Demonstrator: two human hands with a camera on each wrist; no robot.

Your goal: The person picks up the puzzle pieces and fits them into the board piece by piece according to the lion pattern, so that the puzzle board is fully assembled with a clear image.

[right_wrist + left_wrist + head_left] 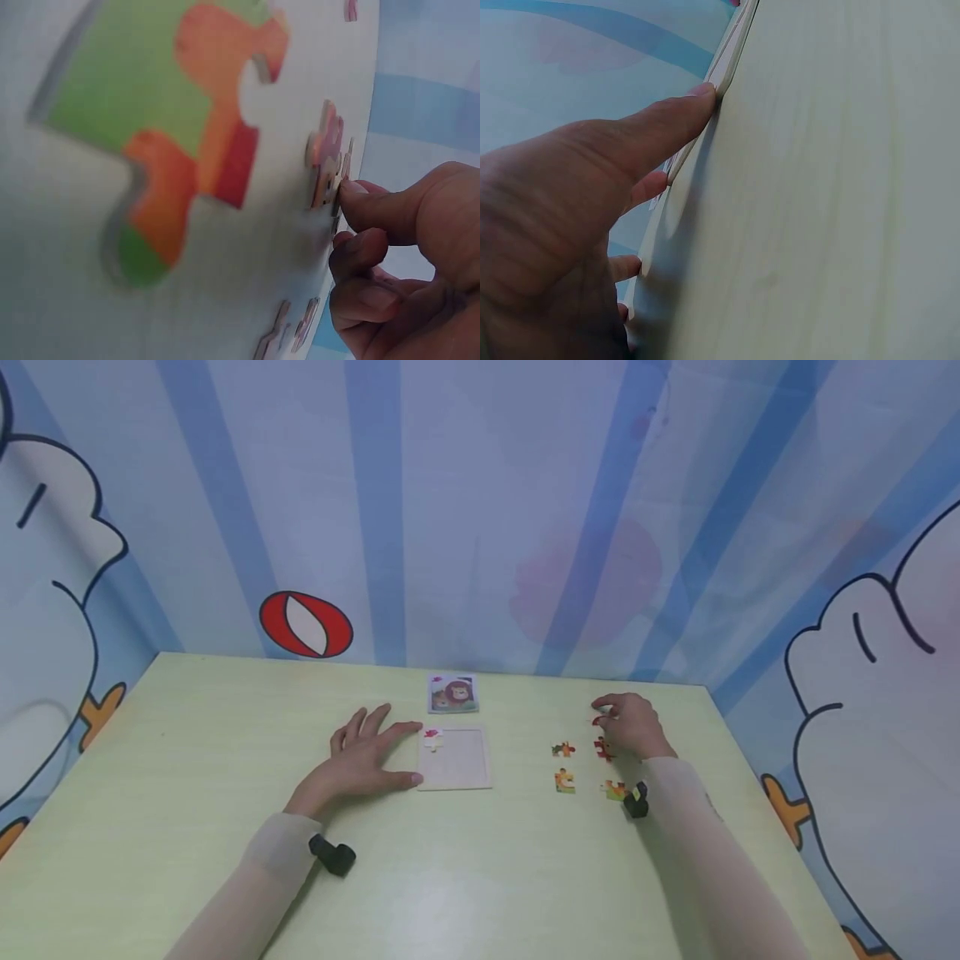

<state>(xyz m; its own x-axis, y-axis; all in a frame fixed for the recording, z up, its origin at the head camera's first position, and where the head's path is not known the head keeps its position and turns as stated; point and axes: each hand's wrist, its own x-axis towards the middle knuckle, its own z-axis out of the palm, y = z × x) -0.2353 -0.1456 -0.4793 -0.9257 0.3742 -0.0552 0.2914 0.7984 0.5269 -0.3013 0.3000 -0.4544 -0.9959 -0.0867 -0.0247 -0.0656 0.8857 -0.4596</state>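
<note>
My left hand spreads its fingers beside the shallow white puzzle tray. Its thumb touches the tray's near left corner and the index finger its far left corner, as the left wrist view shows along the tray's edge. One pink-and-white puzzle piece sits in the tray's far left corner. On the right, my right hand pinches a small puzzle piece between thumb and fingers, low at the tabletop; the fingers mostly hide it. A red lion piece lies just nearer.
A picture card with a lion lies behind the tray. More loose pieces are between tray and right hand: an orange-green one, a yellow-orange one and a green-orange one by the right wrist. A printed curtain rises behind the table.
</note>
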